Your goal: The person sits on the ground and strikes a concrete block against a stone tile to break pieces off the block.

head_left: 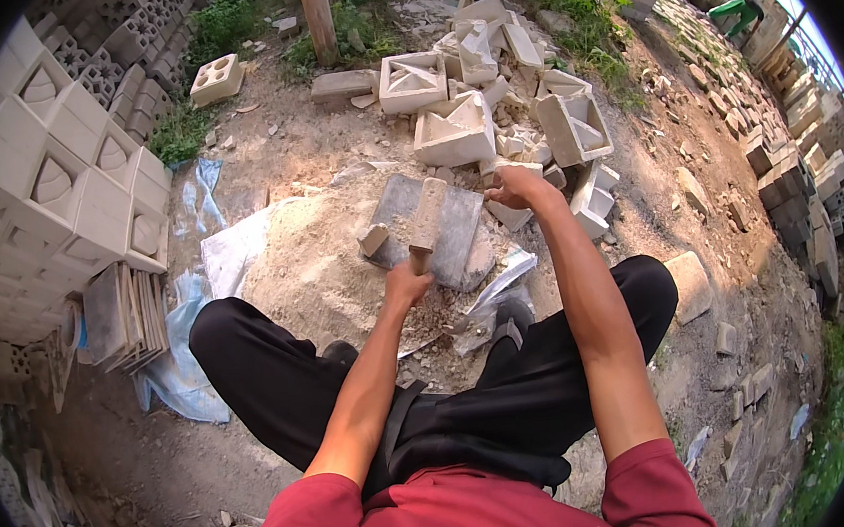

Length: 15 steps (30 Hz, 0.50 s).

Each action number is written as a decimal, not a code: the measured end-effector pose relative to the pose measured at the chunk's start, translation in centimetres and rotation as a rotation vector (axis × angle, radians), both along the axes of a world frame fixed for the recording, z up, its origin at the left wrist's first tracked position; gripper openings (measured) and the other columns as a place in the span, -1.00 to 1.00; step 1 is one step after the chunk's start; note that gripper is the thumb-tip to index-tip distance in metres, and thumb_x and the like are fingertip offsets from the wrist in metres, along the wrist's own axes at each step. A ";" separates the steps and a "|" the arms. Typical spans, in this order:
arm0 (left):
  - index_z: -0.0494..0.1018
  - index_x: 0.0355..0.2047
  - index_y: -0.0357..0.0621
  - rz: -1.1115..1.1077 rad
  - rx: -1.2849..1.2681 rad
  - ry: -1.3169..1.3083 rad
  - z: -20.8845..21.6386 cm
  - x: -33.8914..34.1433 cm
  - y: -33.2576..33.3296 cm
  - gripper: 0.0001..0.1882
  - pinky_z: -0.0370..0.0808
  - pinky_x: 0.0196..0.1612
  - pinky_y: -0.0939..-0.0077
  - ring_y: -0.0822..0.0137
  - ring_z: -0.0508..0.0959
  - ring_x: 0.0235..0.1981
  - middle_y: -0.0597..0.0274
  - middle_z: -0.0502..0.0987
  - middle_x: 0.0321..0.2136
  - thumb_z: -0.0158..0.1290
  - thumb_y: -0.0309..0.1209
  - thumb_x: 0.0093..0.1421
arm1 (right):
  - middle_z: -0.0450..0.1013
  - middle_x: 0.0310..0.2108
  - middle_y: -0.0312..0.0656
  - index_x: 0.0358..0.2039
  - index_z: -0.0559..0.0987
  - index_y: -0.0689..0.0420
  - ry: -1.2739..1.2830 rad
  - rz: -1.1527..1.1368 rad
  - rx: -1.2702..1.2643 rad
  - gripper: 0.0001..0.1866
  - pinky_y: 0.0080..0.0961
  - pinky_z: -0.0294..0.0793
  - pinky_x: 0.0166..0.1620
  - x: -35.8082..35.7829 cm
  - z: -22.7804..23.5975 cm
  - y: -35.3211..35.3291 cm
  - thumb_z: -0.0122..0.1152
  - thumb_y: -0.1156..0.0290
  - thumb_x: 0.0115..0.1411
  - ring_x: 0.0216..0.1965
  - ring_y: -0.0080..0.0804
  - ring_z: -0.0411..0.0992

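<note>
My left hand (pixel 407 286) is wrapped round the narrow handle of a wooden paddle-like beater (pixel 428 213). The beater's dusty, wider end points away from me over a grey slab (pixel 387 206). A small block chunk (pixel 373 239) lies on the slab's left side. My right hand (pixel 516 187) is at the slab's far right corner, beside broken pale blocks. Its fingers are curled together, and what they hold, if anything, is hidden. Pale sandy rubble (pixel 307 264) is heaped to the left of the slab.
Moulded concrete blocks (pixel 454 130) and fragments lie beyond the slab. Patterned blocks (pixel 63 174) are stacked high on the left, with thin boards (pixel 125 315) below. A wooden post (pixel 317 17) stands at the back. Crumpled clear plastic (pixel 495 297) lies near my foot. Another person (pixel 736 10) bends far right.
</note>
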State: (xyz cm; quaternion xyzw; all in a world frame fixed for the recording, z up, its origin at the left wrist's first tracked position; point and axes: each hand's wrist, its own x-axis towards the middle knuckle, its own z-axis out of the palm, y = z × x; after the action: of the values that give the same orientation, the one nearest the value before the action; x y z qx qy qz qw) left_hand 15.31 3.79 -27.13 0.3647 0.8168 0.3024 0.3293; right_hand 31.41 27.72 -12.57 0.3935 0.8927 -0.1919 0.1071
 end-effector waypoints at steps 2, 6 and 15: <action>0.55 -0.41 -0.31 -0.062 -0.112 -0.005 -0.7 -1.0 -0.8 -0.59 0.54 -0.34 0.28 0.12 0.64 -0.44 -0.03 0.61 -0.51 0.18 -0.17 -0.11 | 0.52 -0.24 0.12 -0.19 0.56 0.25 -0.019 0.031 0.010 -0.55 -0.25 0.46 -0.11 -0.2 0.5 -0.5 0.25 0.09 0.12 -0.16 0.04 0.48; 0.55 -0.41 -0.31 0.052 -0.085 -0.073 0.9 -0.2 0.5 -0.59 0.54 -0.34 0.28 0.13 0.64 -0.44 -0.03 0.60 -0.51 0.18 -0.16 -0.11 | 0.51 -0.23 0.13 -0.15 0.53 0.26 -0.040 0.012 0.015 -0.50 -0.26 0.45 -0.10 0.6 0.2 -0.2 0.27 0.07 0.11 -0.16 0.03 0.48; 0.55 -0.39 -0.35 0.097 -0.105 -0.032 -0.2 -2.1 -0.7 -0.56 0.53 -0.23 0.22 -0.01 0.62 -0.30 -0.18 0.59 -0.41 0.16 -0.15 -0.10 | 0.52 -0.26 0.13 -0.15 0.53 0.24 -0.068 0.015 0.013 -0.53 -0.25 0.46 -0.11 0.3 -0.4 0.1 0.30 0.12 0.08 -0.19 0.01 0.49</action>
State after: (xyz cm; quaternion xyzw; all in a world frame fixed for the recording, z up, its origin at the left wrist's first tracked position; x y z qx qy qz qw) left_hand 13.19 3.06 -27.34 0.3019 0.8428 0.2806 0.3461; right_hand 31.73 27.80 -12.99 0.3937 0.8927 -0.1718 0.1365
